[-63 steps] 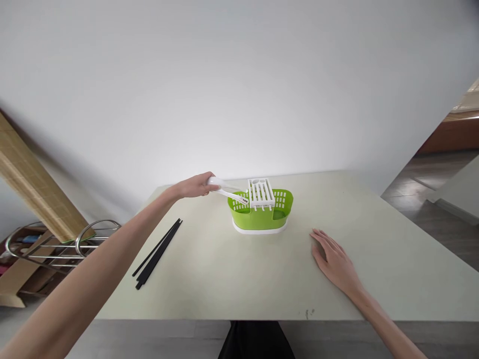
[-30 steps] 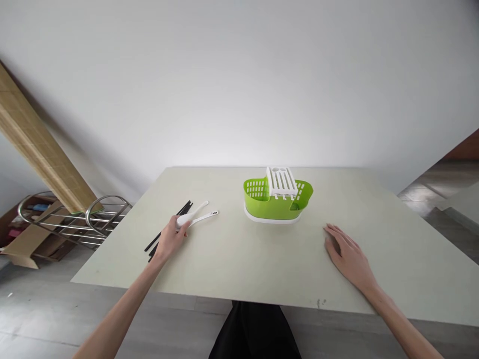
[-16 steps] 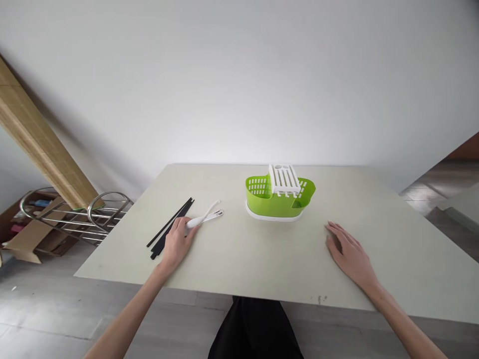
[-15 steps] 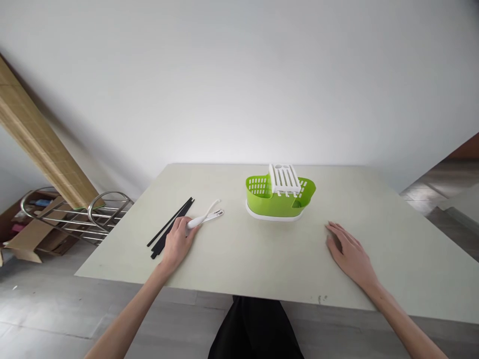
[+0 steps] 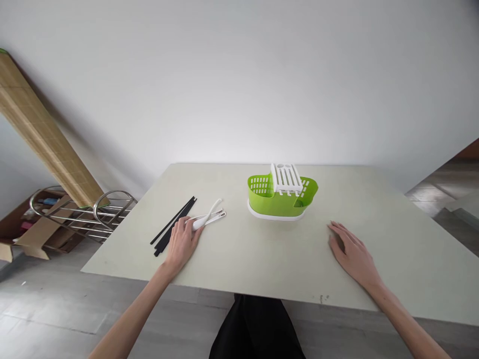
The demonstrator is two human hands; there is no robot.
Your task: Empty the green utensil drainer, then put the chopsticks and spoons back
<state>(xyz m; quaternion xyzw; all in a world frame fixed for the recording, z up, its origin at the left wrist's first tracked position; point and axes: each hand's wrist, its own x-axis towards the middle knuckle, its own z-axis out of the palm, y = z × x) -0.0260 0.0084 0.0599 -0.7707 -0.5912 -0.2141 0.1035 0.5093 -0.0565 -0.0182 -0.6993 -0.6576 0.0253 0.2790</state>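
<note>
- Woven panel [image 5: 48, 134]: leans tilted, well apart from the left grip, to its far left.
- Open cardboard box [image 5: 43, 227]: sits low, left of the left grip, partly behind the metal bars.
- Metal rack [image 5: 88, 217]: stands beside the table, left of the left grip; the panel's lower end meets it.
- Table [image 5: 247, 259]: pale top, extends under both hands.
- Black chopsticks [image 5: 172, 229]: lie slanted, just left of the left grip. I cannot tell whether the fingers touch them.
- Left hand [image 5: 183, 242]: rests low over the table, fingers curled, thumb on the opposite side of the white spoons. I cannot tell whether the grip is clamped or merely laid on them.
- White spoons [image 5: 199, 223]: located at the left fingertips, bowl ends partly covered; handles fan out beyond the grip and to its right. Dark marks show on handle ends.
- Green basket [image 5: 272, 203]: stands upright on a white base, between the two hands and farther back than either.
- White slotted holder [image 5: 287, 178]: spans the basket's middle, hooks facing the person.
- Right hand [image 5: 354, 257]: lies on the table, right of the basket; thumb and fingers are apart.
</note>
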